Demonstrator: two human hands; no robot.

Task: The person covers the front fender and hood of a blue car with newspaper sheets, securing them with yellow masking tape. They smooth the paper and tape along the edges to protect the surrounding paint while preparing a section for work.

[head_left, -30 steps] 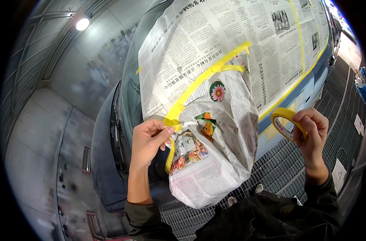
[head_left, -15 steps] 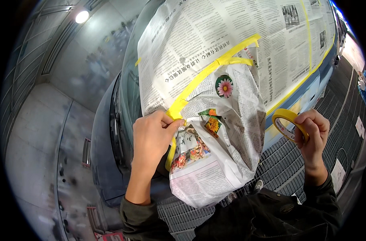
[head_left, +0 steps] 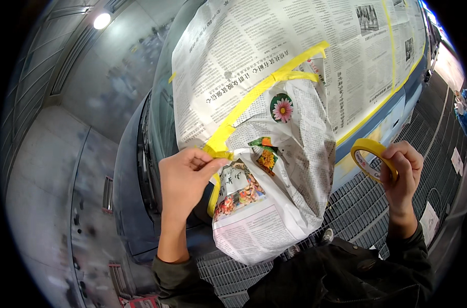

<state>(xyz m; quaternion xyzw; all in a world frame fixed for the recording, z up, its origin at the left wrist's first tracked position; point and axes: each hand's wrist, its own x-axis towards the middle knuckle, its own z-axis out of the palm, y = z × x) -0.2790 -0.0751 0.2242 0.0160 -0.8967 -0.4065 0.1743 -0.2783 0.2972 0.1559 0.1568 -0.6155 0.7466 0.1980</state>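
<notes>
Newspaper sheets (head_left: 243, 46) cover the side glass of a blue-grey car. Another piece of newspaper (head_left: 264, 215), crumpled into a pouch, wraps a part that juts out, probably the side mirror; that part is hidden. Yellow masking tape (head_left: 249, 104) runs slantwise along the join between the two papers. My left hand (head_left: 184, 177) is closed, thumb and fingers pinching the lower end of this tape by the pouch's upper left corner. Off to the right, my right hand (head_left: 403, 172) grips a roll of yellow masking tape (head_left: 369, 146) by its rim, apart from the car.
The car's windshield (head_left: 164, 123) and bonnet (head_left: 125, 169) lie to the left, before a grey paint-smudged wall (head_left: 48, 169). Underfoot is a metal floor grating (head_left: 359, 215). White sheets (head_left: 429, 220) lie on it at the right. A round lamp (head_left: 102, 21) shines at upper left.
My left hand has shifted slightly left and down, and the tape end at its fingertips looks more bunched. My right hand still holds the roll, barely moved. The whole view has shifted slightly.
</notes>
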